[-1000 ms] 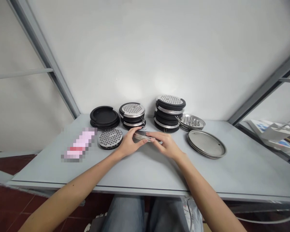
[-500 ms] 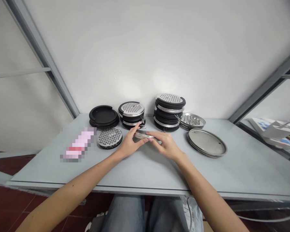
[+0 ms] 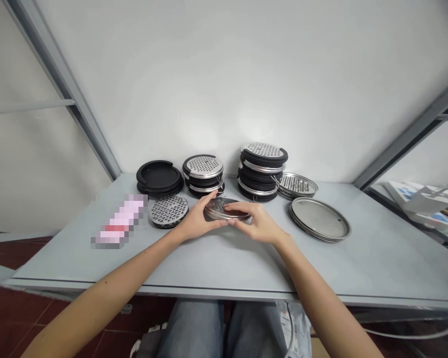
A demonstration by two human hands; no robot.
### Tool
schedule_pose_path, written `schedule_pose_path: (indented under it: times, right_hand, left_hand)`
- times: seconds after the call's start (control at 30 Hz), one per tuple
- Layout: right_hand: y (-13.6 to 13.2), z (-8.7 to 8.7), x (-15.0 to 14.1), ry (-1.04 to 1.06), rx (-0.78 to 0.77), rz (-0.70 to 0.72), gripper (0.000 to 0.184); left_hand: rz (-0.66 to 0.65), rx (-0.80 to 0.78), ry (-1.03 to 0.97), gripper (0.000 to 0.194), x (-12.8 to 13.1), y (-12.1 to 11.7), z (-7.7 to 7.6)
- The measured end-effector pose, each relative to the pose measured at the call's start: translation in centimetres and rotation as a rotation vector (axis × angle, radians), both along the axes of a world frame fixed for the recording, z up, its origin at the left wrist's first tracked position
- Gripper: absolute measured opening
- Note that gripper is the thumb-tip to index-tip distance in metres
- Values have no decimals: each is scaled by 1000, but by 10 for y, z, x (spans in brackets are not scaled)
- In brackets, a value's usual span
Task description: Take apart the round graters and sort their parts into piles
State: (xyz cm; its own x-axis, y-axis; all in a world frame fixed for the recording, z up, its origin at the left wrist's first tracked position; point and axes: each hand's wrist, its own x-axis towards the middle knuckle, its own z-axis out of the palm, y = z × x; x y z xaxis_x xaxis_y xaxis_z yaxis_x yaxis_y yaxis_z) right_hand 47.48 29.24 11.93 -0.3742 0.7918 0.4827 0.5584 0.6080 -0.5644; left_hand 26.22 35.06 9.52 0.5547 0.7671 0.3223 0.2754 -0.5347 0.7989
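Between both hands I hold a round metal grater disc (image 3: 221,207), its perforated upper face tilted toward me, just above the table or touching it; I cannot tell which. My left hand (image 3: 198,220) grips the left rim, thumb along the near edge. On the other side, my right hand (image 3: 257,222) has its fingers over the top and its thumb at the front rim. Left of the hands lies a small pile of grater plates (image 3: 168,211). Behind stand a short stack of black-ringed graters (image 3: 204,167) and a taller stack (image 3: 263,171) with wire clips.
Black round holders (image 3: 159,175) sit at the back left, near a pixelated pink item (image 3: 121,219). To the right are more grater discs (image 3: 297,184) and a pile of plain metal lids (image 3: 320,219). The grey table (image 3: 224,268) meets a white wall behind.
The grater disc has tipped so that more of its perforated top face shows. My right fingers now spread across it, and both hands have shifted slightly.
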Motion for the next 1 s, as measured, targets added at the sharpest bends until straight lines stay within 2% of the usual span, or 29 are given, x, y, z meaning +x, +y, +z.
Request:
schedule_pose_path:
  times: [0.1,0.2,0.4,0.57,0.73,0.83,0.93,1.0]
  right_hand:
    - [2,-2,6,-67,18,-27,45]
    - [5,-7,11,-129,-24,-56,58]
    - [5,-7,10,-149,-30,10,63]
    - [4,-3,8,-110,-55,42,57]
    - [5,-2,11,8,3,-28,44]
    - [6,-3,13,78,51,-51,45]
    - [8,-5,14,122,112,-72,46]
    - [10,-8,15,147,165,-131,35]
  left_hand:
    - [2,55,33,92,-3,1,0]
    - [-25,107,71,87,-4,1,1]
    - [-135,170,87,86,-4,-1,2]
    - [-125,155,99,87,-4,0,0]
    - [-61,145,58,63,-1,1,1]
    - [-57,138,17,50,-1,3,3]
    - [-45,113,-24,47,-3,7,3]
    - [-24,70,-29,48,-3,8,2]
